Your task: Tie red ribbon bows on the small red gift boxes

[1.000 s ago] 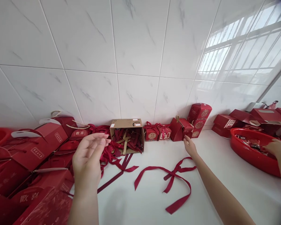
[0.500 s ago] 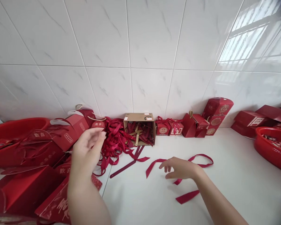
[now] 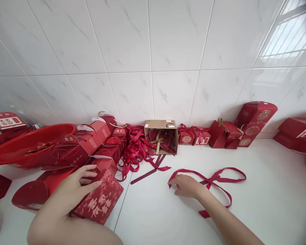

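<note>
My left hand [image 3: 80, 185] reaches over a red printed box [image 3: 102, 200] with pale characters. Its thumb lies along the printed face, apart from the other fingers, and whether it grips the box cannot be made out. On the white tabletop, my right hand [image 3: 187, 185] has its curled fingertips closed at one end of a dark red ribbon [image 3: 226, 195]. The ribbon loops out behind the hand to the right, and part of it is hidden under the hand and forearm.
Red ribbons [image 3: 137, 144] are heaped beside a cardboard box [image 3: 160, 124] filled with strips. Red gift boxes [image 3: 225, 136] line the tiled wall. At the left are a red basin [image 3: 66, 129] and more red boxes [image 3: 91, 136]. Loose strips [image 3: 144, 177] lie near the middle.
My left hand has come down from beside the ribbon heap onto the printed box. The right hand has lowered and closed at the ribbon's end. The view has turned left.
</note>
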The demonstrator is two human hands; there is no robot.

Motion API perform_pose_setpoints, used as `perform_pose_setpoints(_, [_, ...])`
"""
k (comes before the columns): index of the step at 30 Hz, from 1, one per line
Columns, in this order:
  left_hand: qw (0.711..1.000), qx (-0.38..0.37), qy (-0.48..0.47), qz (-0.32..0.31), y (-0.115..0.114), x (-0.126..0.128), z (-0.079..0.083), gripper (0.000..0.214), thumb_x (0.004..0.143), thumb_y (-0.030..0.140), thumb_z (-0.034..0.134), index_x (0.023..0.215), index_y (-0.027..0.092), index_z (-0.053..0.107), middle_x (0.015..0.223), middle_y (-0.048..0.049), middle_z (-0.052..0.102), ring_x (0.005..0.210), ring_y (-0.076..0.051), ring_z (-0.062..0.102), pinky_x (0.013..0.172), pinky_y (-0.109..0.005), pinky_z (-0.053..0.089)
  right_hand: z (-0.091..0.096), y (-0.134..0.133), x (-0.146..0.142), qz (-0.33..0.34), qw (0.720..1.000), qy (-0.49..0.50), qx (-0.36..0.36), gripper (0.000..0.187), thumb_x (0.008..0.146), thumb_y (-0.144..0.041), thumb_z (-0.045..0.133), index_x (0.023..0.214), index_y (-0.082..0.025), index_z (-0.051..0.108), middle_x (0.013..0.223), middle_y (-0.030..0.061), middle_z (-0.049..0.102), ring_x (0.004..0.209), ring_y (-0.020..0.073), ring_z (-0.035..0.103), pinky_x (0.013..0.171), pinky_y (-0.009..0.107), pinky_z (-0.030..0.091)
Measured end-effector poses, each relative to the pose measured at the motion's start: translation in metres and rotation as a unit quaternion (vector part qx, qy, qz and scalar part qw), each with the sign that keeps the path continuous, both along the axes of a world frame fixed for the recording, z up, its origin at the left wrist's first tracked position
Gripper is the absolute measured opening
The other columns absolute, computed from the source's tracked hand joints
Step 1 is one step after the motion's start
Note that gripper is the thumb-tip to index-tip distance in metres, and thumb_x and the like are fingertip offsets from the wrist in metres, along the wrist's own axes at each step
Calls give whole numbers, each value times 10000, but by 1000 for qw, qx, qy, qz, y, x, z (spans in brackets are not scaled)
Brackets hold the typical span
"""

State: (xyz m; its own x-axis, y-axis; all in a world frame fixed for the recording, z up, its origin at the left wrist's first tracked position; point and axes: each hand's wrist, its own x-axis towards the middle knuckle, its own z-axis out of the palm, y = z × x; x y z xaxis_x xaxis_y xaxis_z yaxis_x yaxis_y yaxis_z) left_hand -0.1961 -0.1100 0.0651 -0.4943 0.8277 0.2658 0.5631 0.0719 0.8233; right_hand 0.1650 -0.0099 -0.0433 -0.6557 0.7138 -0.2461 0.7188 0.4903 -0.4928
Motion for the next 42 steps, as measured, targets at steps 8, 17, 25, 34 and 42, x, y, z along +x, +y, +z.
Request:
perform_pose_setpoints(8, [978,-92,99,-156,24,14,0,365,623,310,774,972,207,732,886,-144,755,871,-334,721,691,-392,585,36,-13,12,15,997,76,-19,412,825,-364,612,1234,-316,609,1012,30,706,960,243,633,809,358,491])
perform_pose_setpoints(17, [907,16,135,-399,48,143,31,459,837,224,570,1276,356,553,1169,-37,682,1076,-219,651,905,-323,535,75,-36,-17,-85,897,433,21,495,773,-399,716,1219,-265,549,1179,60,633,1070,252,586,925,405,466])
perform_pose_setpoints(25, [930,125,106,-328,60,173,27,164,836,270,599,996,241,618,1041,-52,667,986,-208,634,880,-316,504,88,-35,6,-190,757,603,-165,264,804,-428,674,962,-231,595,867,13,662,780,207,645,730,346,528])
perform_pose_setpoints(34, [893,61,-263,-361,57,204,19,184,766,353,697,840,185,682,695,-32,674,596,-157,626,549,-249,502,90,-44,15,-213,703,672,-93,215,789,-365,712,925,-224,624,835,14,645,744,175,612,698,296,521])
perform_pose_setpoints(42, [823,69,-445,-346,59,224,5,189,790,369,692,832,188,655,756,-28,687,678,-155,657,620,-248,524,89,-47,17,-210,699,678,-92,239,828,-347,685,1030,-244,611,890,19,659,793,169,632,730,293,525])
